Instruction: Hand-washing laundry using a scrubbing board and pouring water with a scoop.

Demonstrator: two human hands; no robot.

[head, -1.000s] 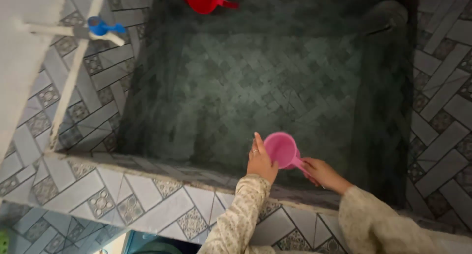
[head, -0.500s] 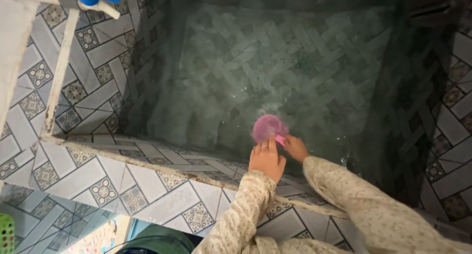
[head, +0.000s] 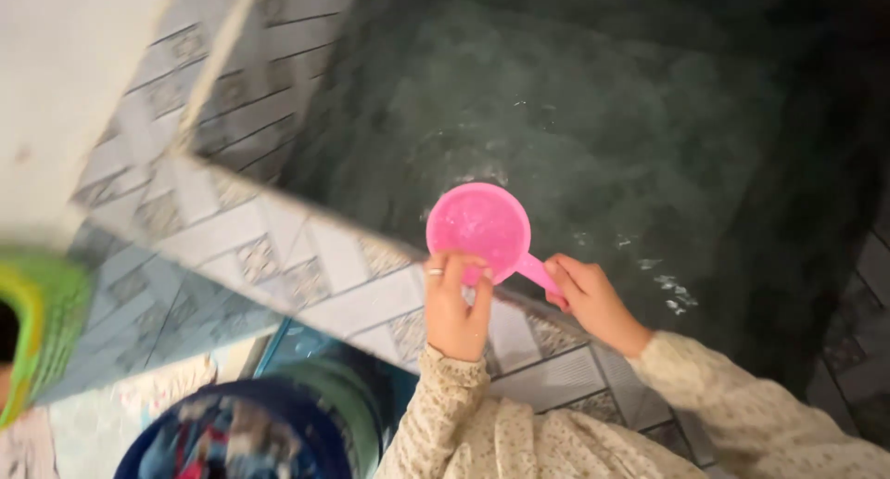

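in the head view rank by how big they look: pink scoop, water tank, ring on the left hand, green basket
1. water tank
2. green basket, cut off by the frame edge and close to the camera, so its rank is unsure
3. pink scoop
4. ring on the left hand

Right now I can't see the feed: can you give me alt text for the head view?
Two hands hold a pink dipper above a tiled water tank: the left hand grips its bowl, the right hand its handle. The dark water behind it is rippled. At lower left lie blurred things, one green and one blue.
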